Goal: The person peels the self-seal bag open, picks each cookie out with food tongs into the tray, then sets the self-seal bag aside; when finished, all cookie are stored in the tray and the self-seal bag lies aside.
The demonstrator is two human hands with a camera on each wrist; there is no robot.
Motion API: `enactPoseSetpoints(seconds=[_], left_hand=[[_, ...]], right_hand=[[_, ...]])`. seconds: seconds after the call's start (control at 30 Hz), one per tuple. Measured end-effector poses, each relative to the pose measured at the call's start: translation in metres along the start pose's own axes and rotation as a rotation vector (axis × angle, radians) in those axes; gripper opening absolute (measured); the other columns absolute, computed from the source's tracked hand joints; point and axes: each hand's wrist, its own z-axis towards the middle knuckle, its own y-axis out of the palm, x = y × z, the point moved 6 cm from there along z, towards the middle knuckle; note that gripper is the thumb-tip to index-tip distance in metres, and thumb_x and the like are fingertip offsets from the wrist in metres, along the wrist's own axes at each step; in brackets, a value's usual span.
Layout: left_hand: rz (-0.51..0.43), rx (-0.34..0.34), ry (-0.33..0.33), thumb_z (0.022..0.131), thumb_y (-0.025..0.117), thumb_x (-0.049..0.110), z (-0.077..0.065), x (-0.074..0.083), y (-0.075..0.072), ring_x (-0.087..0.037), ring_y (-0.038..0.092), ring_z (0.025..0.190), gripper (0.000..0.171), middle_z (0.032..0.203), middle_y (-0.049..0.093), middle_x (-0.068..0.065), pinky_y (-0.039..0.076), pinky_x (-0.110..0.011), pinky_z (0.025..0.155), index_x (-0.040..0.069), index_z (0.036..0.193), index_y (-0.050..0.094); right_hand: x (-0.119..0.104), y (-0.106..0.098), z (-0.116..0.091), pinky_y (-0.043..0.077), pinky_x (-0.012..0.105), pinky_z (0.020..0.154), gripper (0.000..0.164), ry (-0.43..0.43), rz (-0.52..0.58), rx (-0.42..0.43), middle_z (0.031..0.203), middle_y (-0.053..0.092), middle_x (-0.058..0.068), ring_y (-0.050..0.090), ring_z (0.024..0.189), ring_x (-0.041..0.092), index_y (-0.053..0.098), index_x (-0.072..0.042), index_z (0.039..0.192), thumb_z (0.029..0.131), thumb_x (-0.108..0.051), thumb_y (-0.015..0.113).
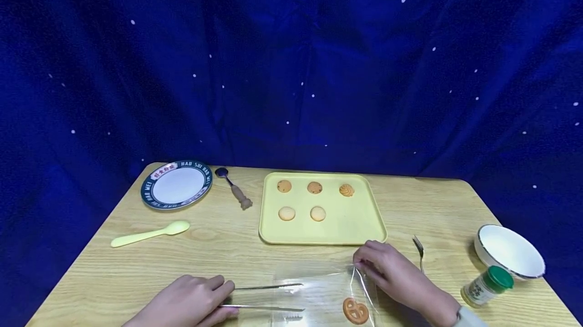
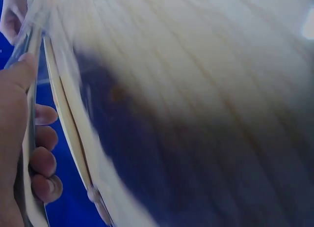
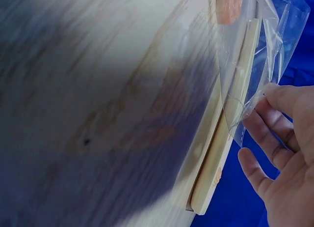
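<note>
In the head view my left hand (image 1: pixel 186 302) holds metal tongs (image 1: pixel 268 308) by their rear part, with the two prongs apart and nothing between them. Their tips overlap the left part of a clear plastic bag (image 1: pixel 323 291); I cannot tell whether they are inside it. A brown pretzel cookie (image 1: pixel 355 311) lies in the bag's right part. My right hand (image 1: pixel 401 277) pinches the bag's upper right corner, just below the tray. The right wrist view shows thumb and fingers on the crinkled plastic bag (image 3: pixel 274 45).
Beyond the bag, a yellow tray (image 1: pixel 355 228) carries several cookies. A rimmed plate (image 1: pixel 209 185), a dark spoon (image 1: pixel 239 194) and a yellow spoon (image 1: pixel 150 234) lie left. A fork (image 1: pixel 419 251), green-capped shaker (image 1: pixel 485 286) and white bowl (image 1: pixel 510 251) are right.
</note>
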Motion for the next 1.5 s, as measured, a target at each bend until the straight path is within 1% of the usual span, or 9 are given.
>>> enactPoseSetpoints(seconds=[0.13,0.27,0.4,0.67,0.9,1.13,1.17,1.33,1.5], left_hand=[[-0.029,-0.051,0.001,0.097,0.053,0.048,0.014,0.007,0.007,0.006,0.031,0.051,0.031,0.065,0.042,0.016,0.024,-0.016,0.044,0.022,0.080,0.052],[0.004,-0.045,0.019,0.097,0.050,0.050,0.031,0.017,0.011,0.004,0.035,0.048,0.032,0.065,0.044,0.014,0.025,-0.017,0.044,0.022,0.081,0.052],[0.033,-0.012,0.069,0.097,0.050,0.051,0.047,0.030,0.015,0.003,0.034,0.046,0.034,0.063,0.044,0.013,0.024,-0.017,0.042,0.021,0.080,0.051],[0.011,-0.023,0.105,0.097,0.049,0.053,0.070,0.044,0.019,0.002,0.032,0.046,0.036,0.062,0.045,0.013,0.023,-0.017,0.043,0.021,0.080,0.050],[0.000,-0.032,0.136,0.096,0.048,0.056,0.080,0.053,0.027,0.005,0.029,0.046,0.037,0.063,0.043,0.016,0.023,-0.015,0.043,0.023,0.078,0.049],[-0.172,-0.089,0.095,0.097,0.049,0.052,0.087,0.055,0.029,0.008,0.028,0.046,0.037,0.061,0.042,0.016,0.024,-0.013,0.043,0.022,0.074,0.049],[-0.176,-0.095,0.094,0.097,0.050,0.051,0.087,0.055,0.029,0.008,0.028,0.046,0.037,0.061,0.042,0.016,0.024,-0.012,0.043,0.022,0.074,0.049],[-0.138,-0.113,0.110,0.097,0.050,0.049,0.088,0.057,0.031,0.007,0.029,0.047,0.035,0.063,0.042,0.016,0.025,-0.013,0.044,0.022,0.075,0.050],[-0.088,-0.119,0.126,0.098,0.047,0.050,0.082,0.058,0.034,0.005,0.031,0.049,0.036,0.063,0.038,0.018,0.027,-0.015,0.045,0.023,0.075,0.048]], right_hand=[[0.000,-0.001,0.000,0.045,0.011,0.070,0.023,-0.010,-0.005,0.006,0.087,0.058,-0.017,0.052,0.079,-0.006,0.063,-0.021,0.093,0.084,-0.002,0.071],[0.000,-0.001,0.001,0.044,0.011,0.070,0.024,-0.008,-0.010,0.010,0.087,0.057,-0.017,0.051,0.079,-0.006,0.062,-0.023,0.093,0.084,-0.002,0.070],[-0.001,0.001,0.000,0.044,0.011,0.070,0.024,-0.007,0.002,0.008,0.088,0.056,-0.017,0.051,0.079,-0.006,0.061,-0.023,0.093,0.084,-0.002,0.071],[-0.002,0.002,0.001,0.044,0.011,0.070,0.024,-0.015,-0.001,0.002,0.088,0.057,-0.017,0.051,0.079,-0.006,0.062,-0.022,0.093,0.083,-0.002,0.071],[-0.002,0.000,0.003,0.045,0.012,0.070,0.024,-0.017,-0.002,0.002,0.088,0.057,-0.017,0.052,0.079,-0.006,0.062,-0.022,0.093,0.084,-0.002,0.071],[-0.002,0.000,0.001,0.045,0.012,0.071,0.024,-0.017,-0.009,0.010,0.089,0.059,-0.017,0.053,0.081,-0.005,0.063,-0.022,0.093,0.083,-0.002,0.071],[-0.002,0.000,0.001,0.045,0.012,0.071,0.024,-0.019,-0.012,0.011,0.090,0.059,-0.017,0.053,0.081,-0.005,0.063,-0.022,0.094,0.083,-0.002,0.071],[-0.002,-0.002,0.001,0.045,0.012,0.071,0.026,-0.034,-0.011,0.017,0.090,0.059,-0.017,0.054,0.082,-0.004,0.063,-0.023,0.095,0.083,-0.001,0.071],[-0.002,0.000,0.000,0.045,0.012,0.072,0.026,-0.047,0.007,0.008,0.090,0.059,-0.016,0.055,0.081,-0.005,0.065,-0.023,0.095,0.083,-0.001,0.071]])
